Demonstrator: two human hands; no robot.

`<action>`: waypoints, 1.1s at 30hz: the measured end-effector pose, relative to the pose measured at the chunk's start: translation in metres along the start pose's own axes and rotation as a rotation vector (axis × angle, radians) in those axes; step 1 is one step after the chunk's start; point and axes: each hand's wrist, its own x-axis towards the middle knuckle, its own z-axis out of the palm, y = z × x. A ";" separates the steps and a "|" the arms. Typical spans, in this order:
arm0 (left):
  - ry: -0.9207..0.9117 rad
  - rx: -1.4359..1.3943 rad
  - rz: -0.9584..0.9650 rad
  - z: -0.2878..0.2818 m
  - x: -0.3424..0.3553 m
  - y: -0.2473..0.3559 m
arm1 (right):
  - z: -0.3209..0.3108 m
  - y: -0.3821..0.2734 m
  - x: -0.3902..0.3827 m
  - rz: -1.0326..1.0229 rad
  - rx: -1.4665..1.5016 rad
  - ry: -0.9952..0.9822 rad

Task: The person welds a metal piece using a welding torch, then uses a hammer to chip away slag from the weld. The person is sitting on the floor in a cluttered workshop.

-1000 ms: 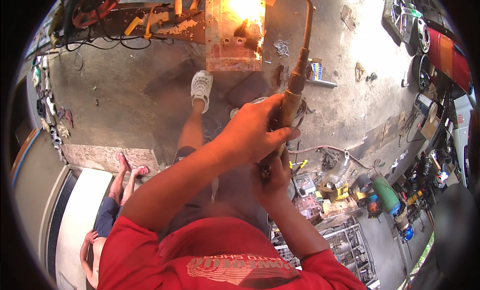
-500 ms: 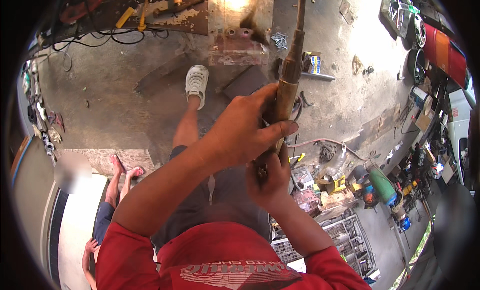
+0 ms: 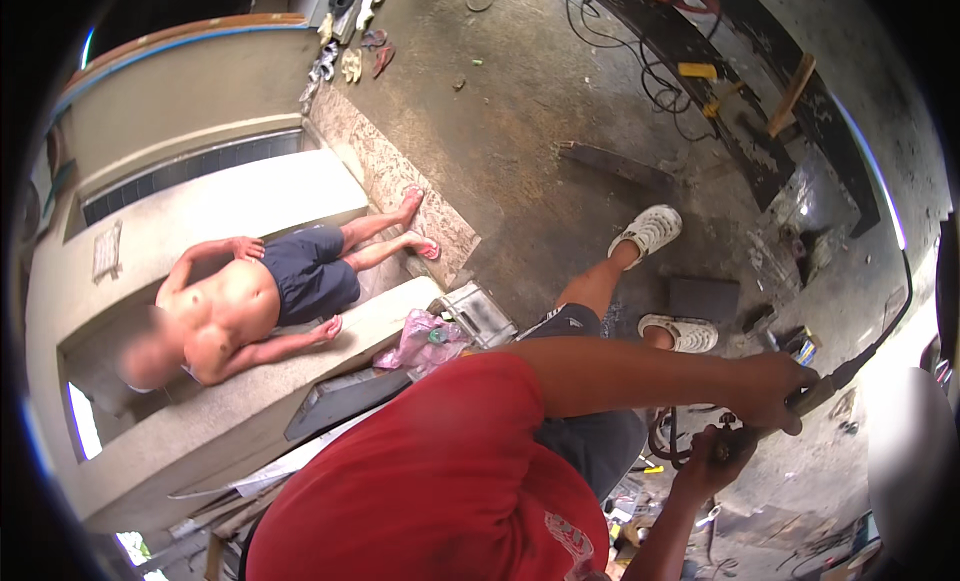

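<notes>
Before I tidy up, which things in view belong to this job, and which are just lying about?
Likely in the job: torch, held two-handed; perhaps the pale metal plate.
Likely just lying about: pink plastic bag, loose footwear, dark flat panel.

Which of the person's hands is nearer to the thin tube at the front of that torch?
The left hand: it grips the torch handle just behind the thin tube. The right hand is farther back, around the handle's rear end.

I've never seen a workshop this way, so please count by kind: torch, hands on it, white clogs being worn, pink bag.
Torch: 1
Left hand and right hand: 2
Worn white clogs: 2
Pink bag: 1
Total: 6
</notes>
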 end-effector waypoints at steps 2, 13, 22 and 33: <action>0.052 -0.023 0.003 0.010 -0.001 -0.005 | -0.006 -0.011 -0.001 0.062 -0.037 0.000; -0.012 -0.711 -0.294 0.079 -0.071 -0.128 | -0.055 -0.038 -0.042 -0.026 -0.780 -0.472; -0.107 -0.787 -0.494 0.035 -0.050 -0.166 | -0.008 0.002 -0.031 0.106 -0.791 -0.479; -0.098 -0.734 -0.402 0.007 -0.052 -0.170 | 0.015 0.003 -0.020 0.030 -0.718 -0.419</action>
